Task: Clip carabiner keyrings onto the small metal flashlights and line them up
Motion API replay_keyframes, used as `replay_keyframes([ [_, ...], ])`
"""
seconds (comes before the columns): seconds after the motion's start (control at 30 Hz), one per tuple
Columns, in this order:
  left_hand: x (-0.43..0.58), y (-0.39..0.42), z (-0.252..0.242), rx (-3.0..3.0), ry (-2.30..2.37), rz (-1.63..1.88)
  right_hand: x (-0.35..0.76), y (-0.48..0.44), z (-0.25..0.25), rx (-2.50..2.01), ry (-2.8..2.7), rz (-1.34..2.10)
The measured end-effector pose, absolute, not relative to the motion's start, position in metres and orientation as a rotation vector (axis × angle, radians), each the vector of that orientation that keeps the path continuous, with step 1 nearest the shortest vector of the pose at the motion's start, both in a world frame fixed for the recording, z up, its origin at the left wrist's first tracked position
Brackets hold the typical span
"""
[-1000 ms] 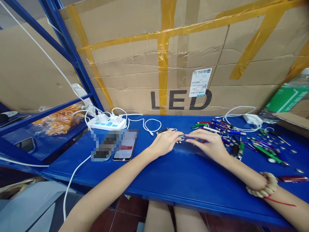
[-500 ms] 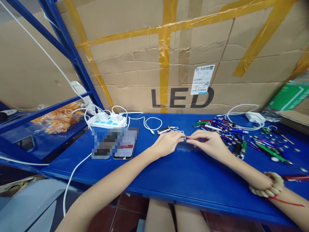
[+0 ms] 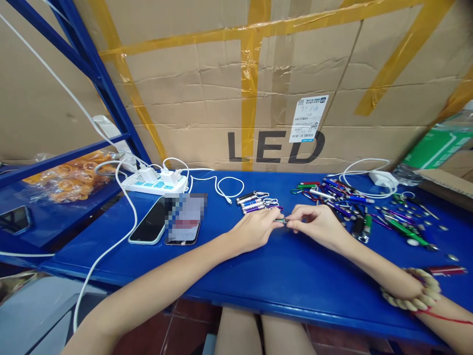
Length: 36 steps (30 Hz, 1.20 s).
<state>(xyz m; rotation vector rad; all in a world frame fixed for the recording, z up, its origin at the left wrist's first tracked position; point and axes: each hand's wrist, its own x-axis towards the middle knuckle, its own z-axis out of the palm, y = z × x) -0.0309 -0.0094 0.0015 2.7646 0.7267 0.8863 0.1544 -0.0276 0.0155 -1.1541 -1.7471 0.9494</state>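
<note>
My left hand [image 3: 256,229] is closed around a small green mini flashlight [image 3: 280,220], mostly hidden by the fingers. Thumb and fingertips of my right hand [image 3: 314,222] pinch at its right-hand end; whether a separate small part is between them I cannot make out. Just beyond my left hand lie several mini flashlights [image 3: 253,203] side by side, black, blue and purple, with carabiner clips. To the right of my right hand spreads a loose pile of coloured mini flashlights [image 3: 349,197], with a green one [image 3: 410,231] and small round button cells [image 3: 443,228] near it.
Two phones [image 3: 148,224] lie on the blue table [image 3: 236,281] at left, below a white power strip [image 3: 155,185] with plugs and cables. A large cardboard box [image 3: 207,98] stands behind. A white charger [image 3: 384,178] and a red flashlight [image 3: 447,270] are at right.
My hands have shifted slightly down and nearer to me, still together at the green flashlight. More of the row of flashlights behind the left hand shows. The whole view has moved a little.
</note>
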Motion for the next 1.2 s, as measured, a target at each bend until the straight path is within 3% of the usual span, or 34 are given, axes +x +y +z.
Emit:
replay_keyframes([
  [0.5,-0.028,-0.012,0.0,2.754,0.678,1.141,0.145,-0.038,0.023,-1.297,-1.499,1.301],
  [0.83,-0.023,-0.017,0.008,2.74,0.664,1.18,0.153,-0.037,0.031,-1.156,-1.408,1.57],
  [0.93,-0.022,-0.016,0.006,2.705,0.766,1.16,0.155,-0.035,0.029,-1.185,-1.517,1.392],
  [1.1,-0.02,-0.012,0.003,2.605,0.943,1.086,0.157,-0.031,0.02,-1.245,-1.756,0.618],
  [1.2,-0.02,-0.011,0.002,2.621,0.997,1.055,0.159,-0.029,0.017,-1.211,-1.795,0.511],
])
